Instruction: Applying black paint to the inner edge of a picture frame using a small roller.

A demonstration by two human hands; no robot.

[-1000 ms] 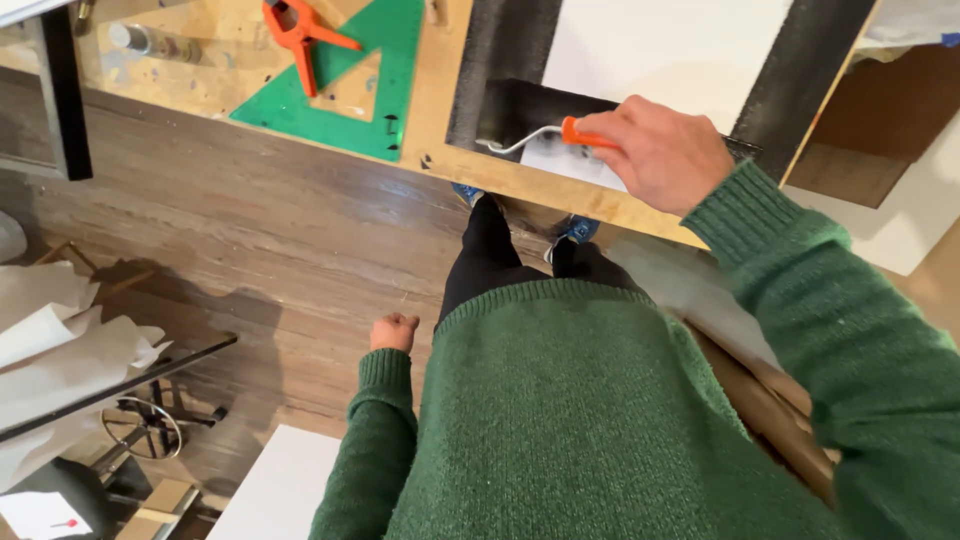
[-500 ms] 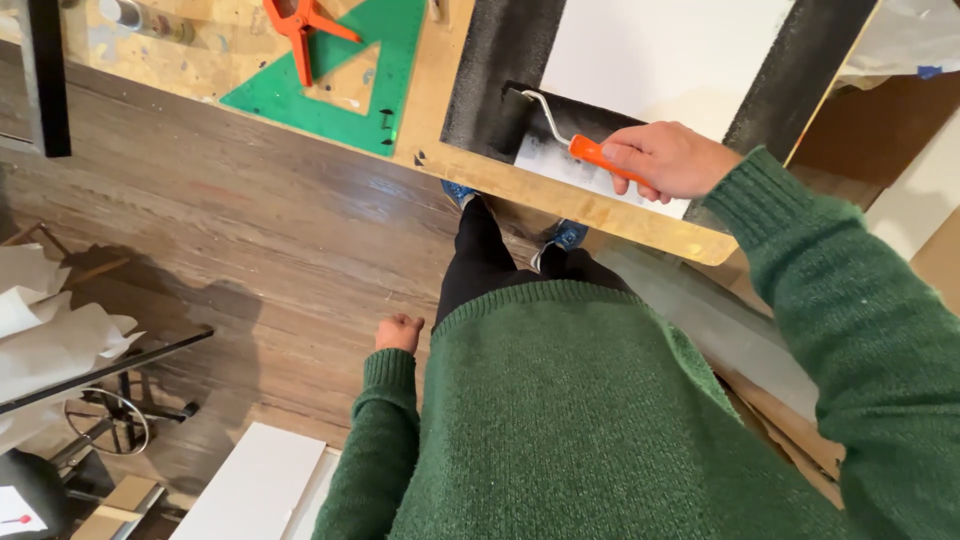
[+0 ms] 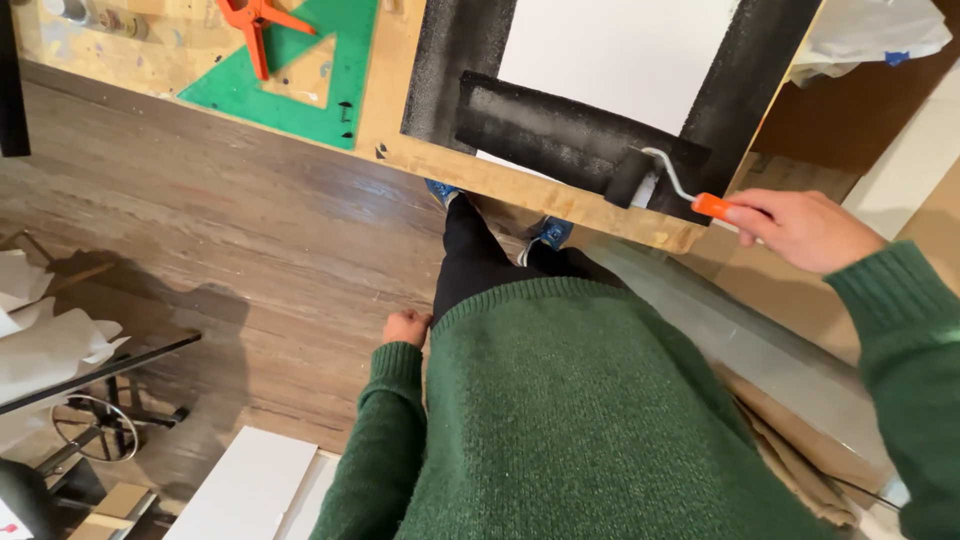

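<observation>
right hand (image 3: 805,228) | fingers wrapped on orange-handled paint roller (image 3: 632,177) | roller at 1 o'clock on white board (image 3: 610,50), table (image 3: 400,150) | left hand (image 3: 406,327) curled loosely at side, holding nothing

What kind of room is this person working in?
Probably a home workshop or art studio. The right hand holds a paint roller on a white board edged in black, on a paint-spattered plywood bench with a green triangle ruler and an orange clamp.

1. A green plastic triangle (image 3: 300,85) lies on the wooden worktop (image 3: 400,140).
2. An orange clamp (image 3: 255,22) rests across the triangle's top.
3. Crumpled white paper (image 3: 45,340) sits on the floor.
</observation>
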